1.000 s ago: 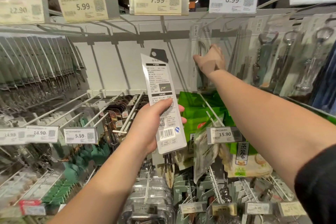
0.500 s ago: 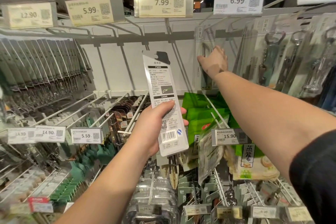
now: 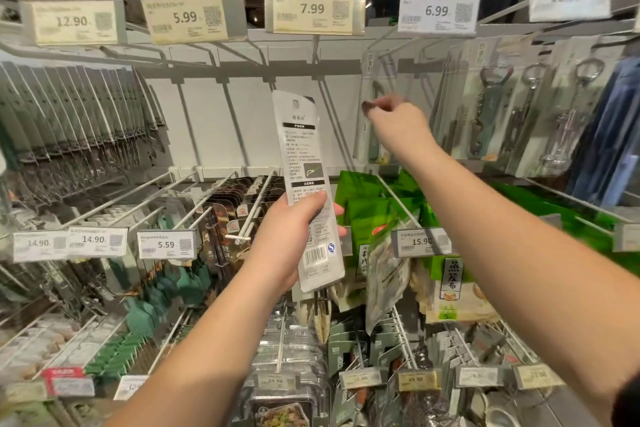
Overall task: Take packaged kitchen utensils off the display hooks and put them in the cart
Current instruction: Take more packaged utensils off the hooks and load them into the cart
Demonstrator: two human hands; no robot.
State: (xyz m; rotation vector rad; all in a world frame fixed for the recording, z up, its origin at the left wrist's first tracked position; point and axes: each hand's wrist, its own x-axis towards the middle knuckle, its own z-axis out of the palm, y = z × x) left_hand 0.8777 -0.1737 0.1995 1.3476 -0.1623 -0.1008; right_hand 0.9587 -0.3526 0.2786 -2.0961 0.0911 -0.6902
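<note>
1. The left hand (image 3: 294, 239) grips a long white utensil package (image 3: 306, 184) by its lower half, thumb across the printed back and fingers wrapped behind. The package stands nearly upright in front of the display, its hang-hole end on top, clear of any hook.
2. The right hand (image 3: 398, 125) reaches up to a clear hanging package (image 3: 372, 107) below the 6.99 price tag (image 3: 438, 10). Its fingers are curled at the package's front edge; motion blur hides whether they actually pinch it, so the grasp cannot be told.
3. That hanging package is on its hook on the top rail, with a dark slender utensil inside.
4. To its right hang packaged bottle openers (image 3: 488, 107), side by side on the same rail.
5. Left of the held package, the top rail carries a dense row of dark-handled utensils (image 3: 79, 121).
6. Below the right forearm sit green packets (image 3: 363, 204) on lower hooks, beside a 15.90 tag (image 3: 420, 242).
</note>
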